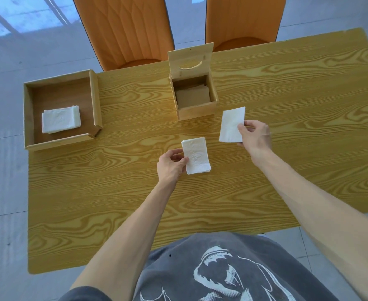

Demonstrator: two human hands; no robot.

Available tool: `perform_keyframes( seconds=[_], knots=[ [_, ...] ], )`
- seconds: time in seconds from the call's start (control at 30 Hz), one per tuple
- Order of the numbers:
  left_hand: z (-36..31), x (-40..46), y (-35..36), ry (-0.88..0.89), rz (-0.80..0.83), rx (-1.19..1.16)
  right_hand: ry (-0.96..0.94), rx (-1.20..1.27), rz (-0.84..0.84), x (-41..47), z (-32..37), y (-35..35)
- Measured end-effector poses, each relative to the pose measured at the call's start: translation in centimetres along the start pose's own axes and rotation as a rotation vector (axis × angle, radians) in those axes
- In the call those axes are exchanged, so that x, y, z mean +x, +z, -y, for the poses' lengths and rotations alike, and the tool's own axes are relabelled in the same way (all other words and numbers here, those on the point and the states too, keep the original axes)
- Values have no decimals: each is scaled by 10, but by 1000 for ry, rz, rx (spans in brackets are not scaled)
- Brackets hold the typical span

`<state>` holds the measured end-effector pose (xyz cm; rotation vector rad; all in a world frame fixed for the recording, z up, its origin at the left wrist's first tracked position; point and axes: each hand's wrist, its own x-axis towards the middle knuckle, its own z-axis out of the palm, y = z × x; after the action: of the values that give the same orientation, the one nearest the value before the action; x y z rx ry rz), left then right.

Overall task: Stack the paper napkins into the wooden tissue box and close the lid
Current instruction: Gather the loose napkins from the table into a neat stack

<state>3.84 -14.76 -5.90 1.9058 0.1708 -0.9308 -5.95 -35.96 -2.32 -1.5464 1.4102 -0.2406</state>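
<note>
The wooden tissue box (197, 112) stands at the table's far middle with its slotted lid (190, 60) raised upright; its inside shows only a brown bottom. My right hand (254, 135) pinches a single white napkin (230, 124) just right of the box's front corner. My left hand (171, 165) grips a small stack of napkins (197, 156) by its left edge, in front of the box. Another napkin pile (60, 119) lies in the wooden tray (95, 94) at the left.
Two orange chairs (126, 29) stand behind the wooden table (113, 192). The tray overhangs the table's left edge. Grey tiled floor surrounds the table.
</note>
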Motion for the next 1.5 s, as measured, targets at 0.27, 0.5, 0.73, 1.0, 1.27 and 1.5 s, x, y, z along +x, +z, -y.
perform_keyframes(
  seconds=[0.27, 0.5, 0.73, 1.0, 1.27, 1.5],
  knots=[
    [2, 0, -3, 17, 14, -45, -42, 113, 314, -52, -11, 37],
    [4, 1, -2, 25, 21, -61, -7, 5, 364, -66, -31, 57],
    [5, 0, -3, 36, 21, -58, -2, -84, 280, -67, -35, 63],
    [6, 2, -3, 18, 9, -68, -24, -243, 161, -70, -35, 70],
    [5, 3, 0, 5, -18, -31, -44, -390, 90, -70, -35, 73],
    [5, 1, 0, 31, 11, -4, 0, -455, 140, -67, -27, 73]
  ],
)
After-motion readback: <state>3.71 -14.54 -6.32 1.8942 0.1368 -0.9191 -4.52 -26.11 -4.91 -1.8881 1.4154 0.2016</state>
